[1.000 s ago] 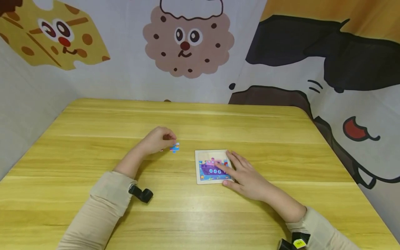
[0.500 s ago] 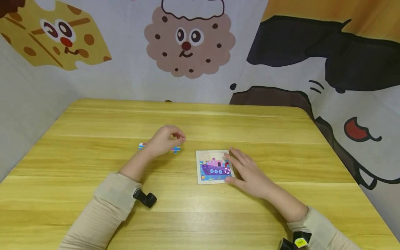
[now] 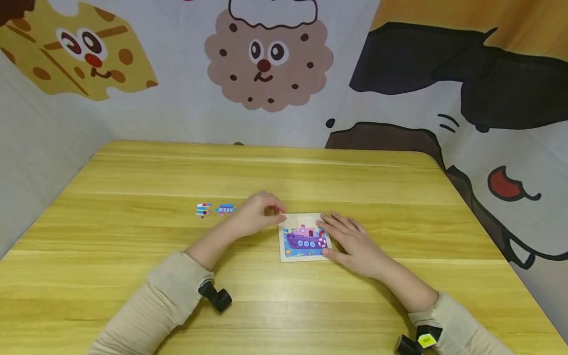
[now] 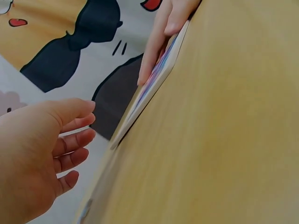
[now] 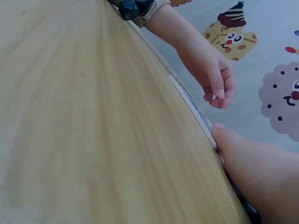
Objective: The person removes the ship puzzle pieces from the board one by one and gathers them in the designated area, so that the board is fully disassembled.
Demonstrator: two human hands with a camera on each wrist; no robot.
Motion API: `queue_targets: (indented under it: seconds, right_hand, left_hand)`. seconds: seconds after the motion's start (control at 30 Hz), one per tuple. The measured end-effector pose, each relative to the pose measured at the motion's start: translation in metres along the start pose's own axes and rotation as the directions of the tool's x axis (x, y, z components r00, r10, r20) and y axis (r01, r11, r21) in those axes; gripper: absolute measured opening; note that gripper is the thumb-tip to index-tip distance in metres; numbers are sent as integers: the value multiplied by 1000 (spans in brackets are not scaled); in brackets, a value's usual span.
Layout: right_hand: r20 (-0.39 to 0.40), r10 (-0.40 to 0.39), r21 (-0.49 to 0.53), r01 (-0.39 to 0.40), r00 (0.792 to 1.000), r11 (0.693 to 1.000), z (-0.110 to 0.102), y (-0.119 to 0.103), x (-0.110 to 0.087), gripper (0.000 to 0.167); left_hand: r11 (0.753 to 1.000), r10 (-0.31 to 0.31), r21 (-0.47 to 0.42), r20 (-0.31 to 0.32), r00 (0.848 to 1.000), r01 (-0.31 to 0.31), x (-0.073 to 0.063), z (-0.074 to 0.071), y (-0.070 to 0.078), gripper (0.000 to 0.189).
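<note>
A small wooden jigsaw tray lies on the table, showing a purple and pink ship with bare wood above it. At its upper left corner is my left hand, thumb and index finger close together, other fingers loosely curled. Whether a piece is between those fingertips I cannot tell. My right hand rests along the tray's right side with straight fingers, the thumb at the lower right edge. Left of my left hand lie a blue-striped jigsaw piece and a blue and purple jigsaw piece.
The wooden table reaches back to a cartoon-printed curtain. Black wrist cameras stick out from both sleeves, the left camera close above the table.
My left hand has moved right and toward me, from beside the loose pieces to the tray's corner, uncovering two pieces. My right index finger has drawn back from the picture to the tray's edge.
</note>
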State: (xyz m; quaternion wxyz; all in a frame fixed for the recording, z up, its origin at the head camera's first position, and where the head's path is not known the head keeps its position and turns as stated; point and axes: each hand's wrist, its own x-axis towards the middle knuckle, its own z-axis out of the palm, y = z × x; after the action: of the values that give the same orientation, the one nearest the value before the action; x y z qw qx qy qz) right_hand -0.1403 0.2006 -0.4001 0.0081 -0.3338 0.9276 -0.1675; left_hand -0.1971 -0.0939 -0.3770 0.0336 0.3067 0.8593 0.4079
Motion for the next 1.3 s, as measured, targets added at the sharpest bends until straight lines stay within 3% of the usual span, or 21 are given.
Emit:
queue_targets:
  seconds: [0.23,0.4,0.73,1.0,1.3]
  right_hand:
    - [6,-31,-50,31,1000,998,0,0,0,61]
    - [25,-88,-49,89,996,995,0,-3,-2,63]
    - [93,-256,-28,260,962,965,2,-8,-9,61]
    - [120,-270,-49,277,955,960,3,-9,-9,60]
    - [136,-256,-36,263,957,964,1,-11,-9,62]
  left_hand:
    - [998,55,-34,41,998,-53,0,12,-2,16]
    - [998,59,-2,71,996,-59,-1,18,-3,16]
    - [994,46,91,84,995,-54,-2,20,-1,16]
    - [992,46,114,81,996,-55,-3,20,1,23]
    - [975,45,215,87,995,-63,-5,20,9,24]
